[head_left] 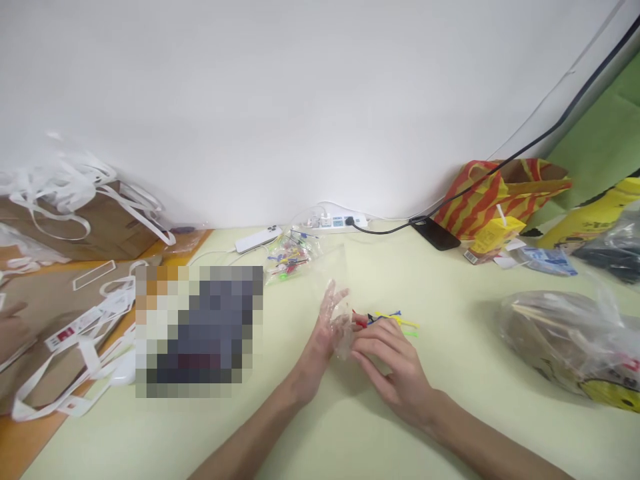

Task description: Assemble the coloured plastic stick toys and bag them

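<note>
Between my two hands is a small clear plastic bag [343, 337], crumpled and see-through. My left hand [323, 333] holds it from the left, with some fingers stretched upward behind the film. From the right, my right hand [393, 363] pinches at the bag's edge, its fingers bent and thumb near the fingertips. Just beyond the right hand's knuckles show thin coloured plastic sticks [395, 320] in yellow, blue, red and green; the hand partly hides them. A larger clear bag of similar coloured pieces [293, 257] lies further back.
A power strip [337, 221] and a white device [257, 238] lie by the wall. At right are a black phone [436, 233], a yellow drink carton [493, 237], a striped bag [470, 193] and a large plastic-wrapped bundle [560, 347]. Another person's hand [13, 337] shows at far left.
</note>
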A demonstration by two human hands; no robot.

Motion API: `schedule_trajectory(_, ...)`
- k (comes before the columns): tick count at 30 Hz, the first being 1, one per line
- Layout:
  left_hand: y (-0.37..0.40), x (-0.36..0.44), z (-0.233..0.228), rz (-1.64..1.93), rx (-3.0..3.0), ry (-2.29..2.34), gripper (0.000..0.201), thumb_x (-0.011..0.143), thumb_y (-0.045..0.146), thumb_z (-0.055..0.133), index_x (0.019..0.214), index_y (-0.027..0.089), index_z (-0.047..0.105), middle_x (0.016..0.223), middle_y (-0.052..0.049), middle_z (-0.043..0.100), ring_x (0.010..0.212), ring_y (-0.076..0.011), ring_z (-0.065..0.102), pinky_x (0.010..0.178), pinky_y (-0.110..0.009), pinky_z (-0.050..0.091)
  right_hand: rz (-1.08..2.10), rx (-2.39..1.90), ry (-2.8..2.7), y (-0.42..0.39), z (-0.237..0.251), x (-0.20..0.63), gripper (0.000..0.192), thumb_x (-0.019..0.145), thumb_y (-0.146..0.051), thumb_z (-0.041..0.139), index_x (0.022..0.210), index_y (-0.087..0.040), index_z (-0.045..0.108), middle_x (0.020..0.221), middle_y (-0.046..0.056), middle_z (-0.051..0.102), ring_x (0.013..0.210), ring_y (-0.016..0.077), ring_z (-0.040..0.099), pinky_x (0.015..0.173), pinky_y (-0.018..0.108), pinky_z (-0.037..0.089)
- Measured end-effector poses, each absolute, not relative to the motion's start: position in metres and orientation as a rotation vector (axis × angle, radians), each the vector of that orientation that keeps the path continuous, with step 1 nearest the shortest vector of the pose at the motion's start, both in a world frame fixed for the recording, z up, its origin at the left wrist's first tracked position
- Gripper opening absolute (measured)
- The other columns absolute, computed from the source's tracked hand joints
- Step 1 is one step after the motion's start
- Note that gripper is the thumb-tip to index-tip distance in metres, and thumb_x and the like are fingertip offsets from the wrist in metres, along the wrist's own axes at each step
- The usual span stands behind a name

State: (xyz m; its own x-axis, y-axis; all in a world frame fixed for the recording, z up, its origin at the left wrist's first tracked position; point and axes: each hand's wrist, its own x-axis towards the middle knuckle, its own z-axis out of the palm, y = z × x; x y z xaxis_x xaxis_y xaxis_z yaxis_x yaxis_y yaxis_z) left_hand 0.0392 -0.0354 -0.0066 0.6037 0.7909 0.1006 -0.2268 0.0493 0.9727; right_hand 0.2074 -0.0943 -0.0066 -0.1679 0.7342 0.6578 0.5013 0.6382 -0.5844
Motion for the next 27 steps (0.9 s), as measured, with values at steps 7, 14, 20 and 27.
schedule_trajectory(7, -0.017, 0.039, -0.003, 0.962, 0.927, 0.700, 0.060, 0.082, 0.055, 0.076, 0.130, 0.023, 0.062, 0.113, -0.011, 0.068, 0.076, -0.0151, 0.063, 0.069, -0.028, 0.052, 0.496, -0.974, -1.665, -0.095, -0.005, 0.207, 0.016, 0.096, -0.016, 0.058, 0.101, -0.027, 0.070, 0.094, 0.006, 0.073, 0.086, 0.0222, 0.066, 0.078, 0.041, 0.051)
schedule_trajectory(14, -0.007, 0.031, -0.013, 1.056, 1.014, 0.807, 0.032, 0.078, 0.040, 0.083, 0.094, 0.017, 0.068, 0.076, 0.000, 0.063, 0.064, -0.0101, 0.055, 0.062, -0.021, 0.044, 0.709, -1.090, -1.494, -0.092, -0.005, 0.213, 0.017, 0.097, -0.031, 0.057, 0.095, -0.025, 0.073, 0.091, 0.006, 0.073, 0.086, 0.0228, 0.065, 0.078, 0.039, 0.051)
schedule_trajectory(20, -0.004, 0.029, -0.014, 1.097, 1.109, 0.854, 0.029, 0.081, 0.039, 0.079, 0.090, 0.018, 0.062, 0.075, 0.002, 0.061, 0.064, -0.0100, 0.056, 0.061, -0.022, 0.043, 0.939, -1.233, -1.408, -0.085, -0.005, 0.214, 0.019, 0.093, -0.036, 0.062, 0.083, -0.022, 0.070, 0.080, 0.003, 0.068, 0.072, 0.0180, 0.058, 0.067, 0.032, 0.046)
schedule_trajectory(27, -0.004, 0.028, -0.009, 1.135, 1.182, 0.916, 0.032, 0.087, 0.048, 0.072, 0.084, 0.017, 0.061, 0.072, 0.000, 0.060, 0.061, -0.0103, 0.051, 0.059, -0.023, 0.040, 0.946, -1.245, -1.406, -0.085, -0.005, 0.213, 0.020, 0.092, -0.036, 0.062, 0.080, -0.022, 0.070, 0.077, 0.002, 0.066, 0.070, 0.0167, 0.056, 0.066, 0.031, 0.045)
